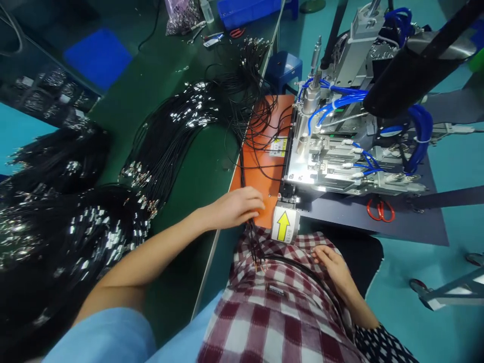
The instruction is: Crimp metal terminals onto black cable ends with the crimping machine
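My left hand (239, 207) is over the orange plate at the machine's near left side, its fingers curled round a thin bundle of black cables (254, 243). From under that hand the cables hang down over the checked apron, their coppery ends (260, 267) resting on my lap. My right hand (333, 266) is low beside the apron, thumb and fingertips pinched together; anything between them is too small to make out. Between the hands sits a white machine cover (286, 224) with a yellow arrow. More black cables (260, 133) trail across the orange plate (269, 201) to the machine.
A metal machine (321, 156) with blue air hoses stands at the right, a black cylinder (406, 75) above it. Red-handled scissors (380, 209) lie on its grey base. Large bundles of black cables (162, 136) cover much of the green table (212, 166) on the left.
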Demonstrator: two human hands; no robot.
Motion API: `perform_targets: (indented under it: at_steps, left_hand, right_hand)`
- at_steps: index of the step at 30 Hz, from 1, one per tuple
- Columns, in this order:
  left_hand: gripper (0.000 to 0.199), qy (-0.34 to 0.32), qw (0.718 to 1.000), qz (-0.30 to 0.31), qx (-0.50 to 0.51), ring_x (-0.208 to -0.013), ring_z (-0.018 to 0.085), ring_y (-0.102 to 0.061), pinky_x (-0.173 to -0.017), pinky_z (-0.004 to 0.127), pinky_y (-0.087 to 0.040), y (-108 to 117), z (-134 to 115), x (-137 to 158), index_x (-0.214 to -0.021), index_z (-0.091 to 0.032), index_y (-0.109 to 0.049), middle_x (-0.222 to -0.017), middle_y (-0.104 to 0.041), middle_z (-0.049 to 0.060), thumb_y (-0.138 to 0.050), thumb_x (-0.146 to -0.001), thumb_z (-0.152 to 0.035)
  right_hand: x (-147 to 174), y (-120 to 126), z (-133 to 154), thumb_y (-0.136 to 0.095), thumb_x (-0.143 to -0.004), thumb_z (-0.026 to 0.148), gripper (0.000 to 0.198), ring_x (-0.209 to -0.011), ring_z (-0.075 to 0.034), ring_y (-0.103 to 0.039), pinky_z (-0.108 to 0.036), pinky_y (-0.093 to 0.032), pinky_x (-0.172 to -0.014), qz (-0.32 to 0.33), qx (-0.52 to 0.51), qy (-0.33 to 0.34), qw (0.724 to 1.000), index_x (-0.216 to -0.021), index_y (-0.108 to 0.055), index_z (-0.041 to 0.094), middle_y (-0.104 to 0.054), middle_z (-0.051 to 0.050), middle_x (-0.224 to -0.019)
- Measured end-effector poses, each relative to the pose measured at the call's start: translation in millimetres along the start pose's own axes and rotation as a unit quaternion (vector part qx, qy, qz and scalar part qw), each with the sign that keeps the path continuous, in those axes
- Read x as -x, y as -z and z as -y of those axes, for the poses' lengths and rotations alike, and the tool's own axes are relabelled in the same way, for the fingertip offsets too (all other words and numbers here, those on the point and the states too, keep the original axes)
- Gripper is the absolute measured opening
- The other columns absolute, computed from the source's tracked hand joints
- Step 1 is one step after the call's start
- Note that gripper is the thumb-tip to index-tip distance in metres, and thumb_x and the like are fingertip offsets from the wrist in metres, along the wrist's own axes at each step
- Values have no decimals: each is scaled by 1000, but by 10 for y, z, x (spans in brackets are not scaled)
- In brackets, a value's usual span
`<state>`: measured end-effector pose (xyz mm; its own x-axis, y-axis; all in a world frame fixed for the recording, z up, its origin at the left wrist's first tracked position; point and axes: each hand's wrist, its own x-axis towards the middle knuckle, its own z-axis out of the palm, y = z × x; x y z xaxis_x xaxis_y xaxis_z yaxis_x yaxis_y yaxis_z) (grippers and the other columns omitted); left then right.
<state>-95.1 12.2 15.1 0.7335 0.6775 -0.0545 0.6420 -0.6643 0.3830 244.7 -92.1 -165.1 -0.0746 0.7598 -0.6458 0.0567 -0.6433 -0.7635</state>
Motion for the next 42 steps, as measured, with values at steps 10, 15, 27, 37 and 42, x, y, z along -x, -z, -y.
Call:
perform_targets:
  at_steps: [10,15,27,37,42]
  left_hand:
    - [18,-13,998,56,29,-82,18,-55,-71,27,-45,52,111,85,-86,-17,-64,-91,-58,7,-48,-96,-16]
    - [17,26,977,-40,206,-91,16,-61,-83,27,-48,137,73,94,-100,-17,-63,-97,-64,7,-48,-99,-24]
    - [18,66,994,-73,43,-87,22,-61,-79,37,-46,-24,-254,-3,-105,-16,-60,-96,-68,8,-48,-96,-25]
    - [18,64,922,-106,367,-82,14,-62,-74,25,-48,-159,-594,-488,-99,-19,-64,-92,-68,4,-47,-99,-24]
    - [20,100,876,-81,464,-69,11,-59,-64,22,-45,-218,-570,-468,-100,-19,-67,-83,-67,1,-48,-99,-26]
  right_hand:
    - [449,11,755,-64,-79,65,44,-67,-18,-56,-30,-48,-66,25,119,108,987,-74,-65,22,-61,-3,-71]
    - [619,-175,1079,-65,-85,48,26,-81,-20,-63,-32,-53,-75,-4,160,183,970,-96,-69,25,-69,-5,-91]
    - [539,-677,1415,-69,-86,32,9,-65,-14,-64,-27,-54,-59,-2,20,262,965,-89,-71,23,-67,-1,-79]
    - [441,-551,1561,-64,-90,40,19,-65,-14,-64,-29,-57,-65,-12,-38,260,965,-100,-68,25,-68,-1,-80]
    - [292,-543,1548,-69,-86,44,21,-64,-12,-62,-28,-56,-64,20,-65,241,968,-93,-69,24,-67,0,-81]
